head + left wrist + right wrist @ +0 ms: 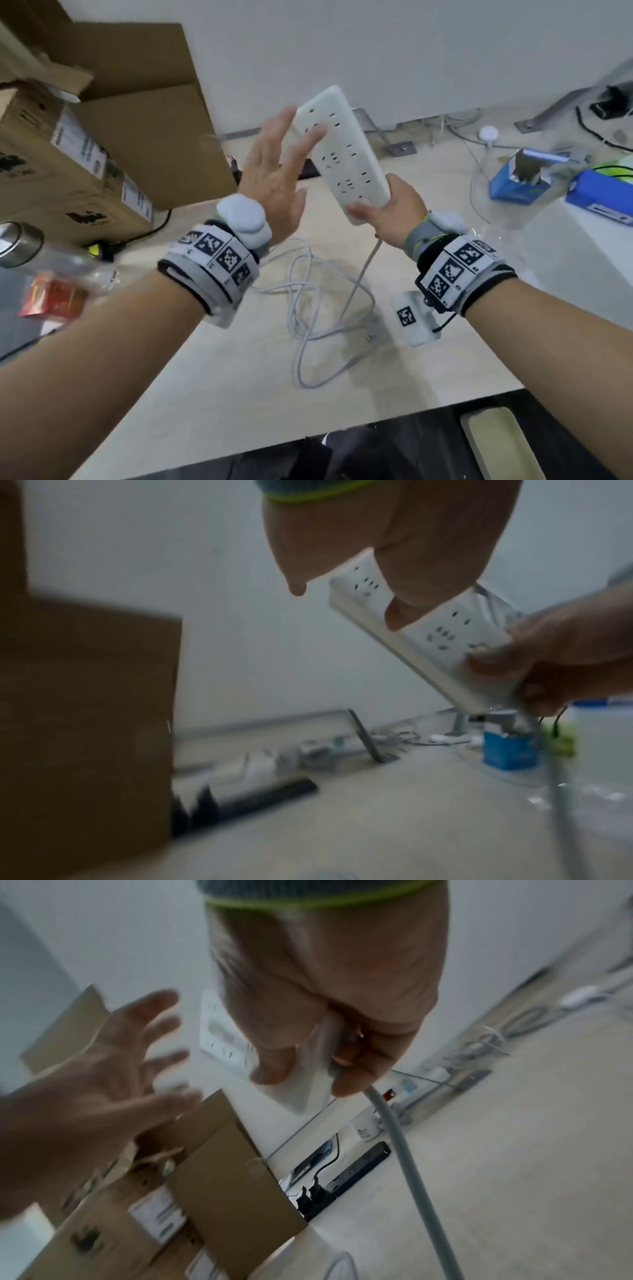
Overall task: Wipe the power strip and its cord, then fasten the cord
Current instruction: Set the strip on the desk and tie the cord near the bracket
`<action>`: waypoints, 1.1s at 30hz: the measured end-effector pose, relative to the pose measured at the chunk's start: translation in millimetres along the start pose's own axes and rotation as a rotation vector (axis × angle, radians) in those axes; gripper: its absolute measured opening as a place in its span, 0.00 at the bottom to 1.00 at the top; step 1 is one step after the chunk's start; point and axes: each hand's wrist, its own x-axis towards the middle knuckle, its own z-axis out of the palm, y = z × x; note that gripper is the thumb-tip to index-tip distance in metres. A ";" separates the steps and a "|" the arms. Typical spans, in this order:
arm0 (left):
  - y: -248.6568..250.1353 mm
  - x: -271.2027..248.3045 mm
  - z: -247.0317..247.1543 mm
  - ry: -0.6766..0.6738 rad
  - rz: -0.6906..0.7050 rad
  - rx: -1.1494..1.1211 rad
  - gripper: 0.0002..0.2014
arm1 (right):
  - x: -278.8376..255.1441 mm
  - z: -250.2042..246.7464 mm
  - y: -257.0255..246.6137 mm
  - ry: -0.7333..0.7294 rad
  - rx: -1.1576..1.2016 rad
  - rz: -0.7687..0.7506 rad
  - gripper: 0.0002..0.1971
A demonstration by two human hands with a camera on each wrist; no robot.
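While the cord (pixel 308 308) lies loose and unfastened on the desk (pixel 239 394), the right hand (pixel 394 209) grips the raised strip (pixel 342 150) at its cord end; the left hand (pixel 274 171), fingers spread, holds no cloth: wiping seems barely begun.

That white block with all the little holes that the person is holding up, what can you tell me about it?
It is a white power strip, long, flat and round-cornered, looking like smooth plastic, with rows of socket holes down its face. It is held tilted in the air above the pale table. The right hand grips its lower end, thumb on the face; the left hand lays spread, straight fingers against its upper part. A white cord drops from the lower end into loose loops on the table.
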 end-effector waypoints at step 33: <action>-51.0 -79.4 109.3 -1.247 -0.230 0.341 0.12 | -46.7 11.2 126.8 -0.336 -0.578 0.439 0.24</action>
